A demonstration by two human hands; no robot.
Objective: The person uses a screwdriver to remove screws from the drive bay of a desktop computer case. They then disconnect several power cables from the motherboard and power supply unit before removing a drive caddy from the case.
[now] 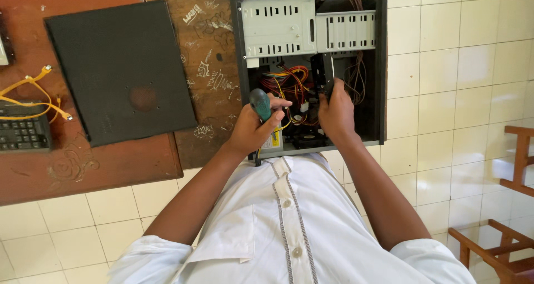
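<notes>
two hands in open computer case [381, 67] | right hand [335, 114] fingertips hidden among cables, grip unclear | left hand [253, 129] clenched around green screwdriver [260, 104]

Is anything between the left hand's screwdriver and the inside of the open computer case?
Yes. The bundle of red, yellow and orange cables lies just past the left hand and its green-handled screwdriver inside the computer case. The right hand is already deep among the parts.

A scratched wooden desk [83, 167] left of the fingers [278, 103] bore a black side panel [119, 70], keyboard [22, 134] and yellow cables [30, 92].
</notes>
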